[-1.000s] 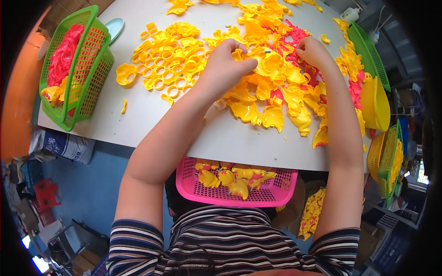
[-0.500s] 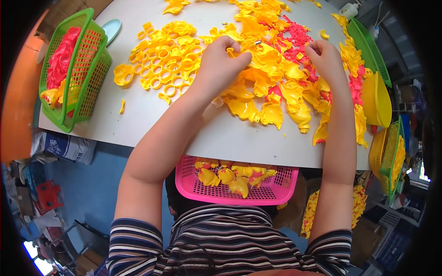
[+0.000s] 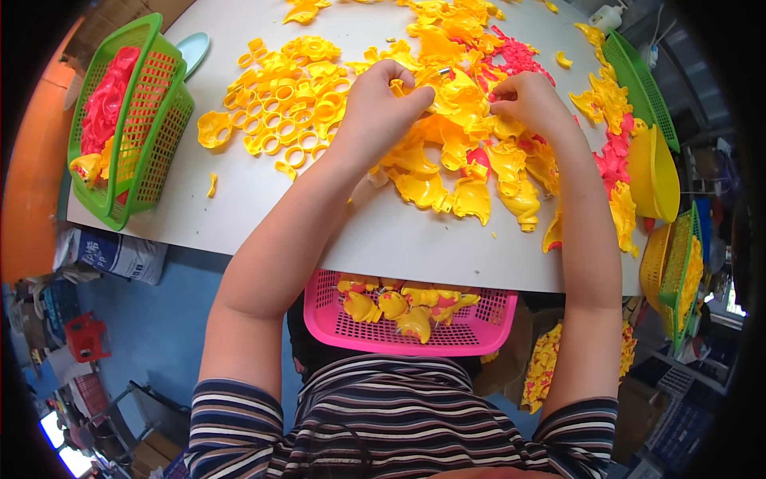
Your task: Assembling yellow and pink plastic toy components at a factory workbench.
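Observation:
My left hand (image 3: 381, 108) is closed in a pinch, with a small yellow plastic piece (image 3: 396, 86) showing between its thumb and fingers. To its right, my right hand (image 3: 533, 102) has its fingers pressed together over the heap; what they hold, if anything, is hidden. Under and between both hands lie yellow molded plastic shells (image 3: 459, 100), curved like toy-duck body parts. Small red plastic pieces (image 3: 511, 57) are heaped just beyond my right hand. Left of my left hand spread many yellow rings (image 3: 279, 108).
A green basket (image 3: 152, 152) with red parts stands at the table's left edge. Below the front edge sits a pink basket (image 3: 487, 339) holding yellow duck-shaped pieces. Along the right side are a green basket (image 3: 642, 88), a yellow container (image 3: 658, 172) and another filled green basket (image 3: 678, 279).
My right hand has moved left over the heap, closer to my left hand. My left hand stays nearly in place, still pinching the yellow piece.

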Tool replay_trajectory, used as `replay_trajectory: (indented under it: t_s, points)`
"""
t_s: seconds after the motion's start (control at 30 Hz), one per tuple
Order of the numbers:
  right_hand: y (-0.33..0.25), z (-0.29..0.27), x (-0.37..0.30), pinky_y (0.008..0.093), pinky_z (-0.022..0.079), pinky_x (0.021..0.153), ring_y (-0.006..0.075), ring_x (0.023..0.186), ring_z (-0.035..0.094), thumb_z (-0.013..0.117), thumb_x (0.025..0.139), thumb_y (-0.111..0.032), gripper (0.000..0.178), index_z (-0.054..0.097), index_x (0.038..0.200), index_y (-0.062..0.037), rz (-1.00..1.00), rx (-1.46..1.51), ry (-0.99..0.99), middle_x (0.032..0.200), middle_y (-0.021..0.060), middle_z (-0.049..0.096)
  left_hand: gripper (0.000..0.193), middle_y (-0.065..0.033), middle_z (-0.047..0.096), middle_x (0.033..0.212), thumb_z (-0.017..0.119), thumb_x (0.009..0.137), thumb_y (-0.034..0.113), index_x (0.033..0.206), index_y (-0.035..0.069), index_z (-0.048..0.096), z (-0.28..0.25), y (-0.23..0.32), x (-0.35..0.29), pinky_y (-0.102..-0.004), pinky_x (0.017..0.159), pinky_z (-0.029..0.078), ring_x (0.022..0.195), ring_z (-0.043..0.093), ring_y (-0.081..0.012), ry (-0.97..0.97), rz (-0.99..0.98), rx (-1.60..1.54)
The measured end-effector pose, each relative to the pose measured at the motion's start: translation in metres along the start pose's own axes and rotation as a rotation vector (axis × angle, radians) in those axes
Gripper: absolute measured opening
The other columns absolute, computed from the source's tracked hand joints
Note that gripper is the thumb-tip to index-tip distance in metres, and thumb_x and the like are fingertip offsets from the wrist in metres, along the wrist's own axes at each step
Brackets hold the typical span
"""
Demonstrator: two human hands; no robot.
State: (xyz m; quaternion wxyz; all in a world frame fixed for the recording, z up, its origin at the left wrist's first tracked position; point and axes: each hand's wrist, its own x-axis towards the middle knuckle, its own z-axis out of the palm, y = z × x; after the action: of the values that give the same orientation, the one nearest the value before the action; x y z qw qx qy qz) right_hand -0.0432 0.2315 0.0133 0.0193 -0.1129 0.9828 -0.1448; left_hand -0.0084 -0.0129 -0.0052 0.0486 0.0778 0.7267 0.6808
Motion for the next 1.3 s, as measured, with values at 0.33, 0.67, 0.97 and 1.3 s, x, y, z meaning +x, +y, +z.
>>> replay_trajectory:
  t_s: [0.33, 0.67, 0.97, 1.3]
  points:
    - [-0.004, -0.015, -0.004, 0.027, 0.049, 0.061, 0.0141, 0.065, 0.062, 0.068, 0.075, -0.015, 0.02, 0.067, 0.086, 0.0014, 0.101, 0.128, 0.052, 0.073, 0.0087, 0.066, 0.021, -0.0043, 0.053, 0.072, 0.066, 0.074, 0.014, 0.075, 0.006, 0.046, 0.005, -0.008, 0.002, -0.0244, 0.06, 0.049, 0.064, 0.055, -0.0108, 0.033, 0.021, -0.008]
    - [-0.106, 0.013, -0.067, 0.027, 0.05, 0.062, 0.0173, 0.068, 0.063, 0.066, 0.078, -0.008, 0.011, 0.068, 0.087, -0.002, -0.237, 0.094, 0.652, 0.081, 0.0083, 0.065, 0.022, -0.0067, 0.049, 0.056, 0.063, 0.071, 0.012, 0.061, 0.003, 0.045, 0.008, 0.009, -0.016, -0.0297, 0.052, 0.041, 0.054, 0.048, -0.0134, 0.127, 0.09, 0.128]
    - [-0.107, 0.029, -0.059, 0.0295, 0.051, 0.062, 0.0228, 0.07, 0.063, 0.067, 0.077, -0.007, 0.01, 0.066, 0.085, -0.0015, -0.284, 0.063, 0.686, 0.082, 0.0094, 0.064, 0.03, 0.0013, 0.043, 0.054, 0.065, 0.074, 0.012, 0.06, 0.007, 0.039, 0.012, 0.003, -0.017, -0.0216, 0.045, 0.034, 0.051, 0.04, -0.0042, 0.134, 0.183, 0.161]
    - [-0.101, 0.024, -0.077, 0.0283, 0.05, 0.067, 0.0245, 0.079, 0.063, 0.06, 0.08, -0.001, 0.021, 0.062, 0.101, 0.0052, -0.359, 0.172, 0.529, 0.092, 0.015, 0.061, 0.03, 0.0018, 0.042, 0.057, 0.064, 0.074, 0.009, 0.06, 0.008, 0.037, 0.012, 0.01, -0.019, -0.0213, 0.049, 0.038, 0.055, 0.044, -0.0051, 0.035, 0.113, 0.183]
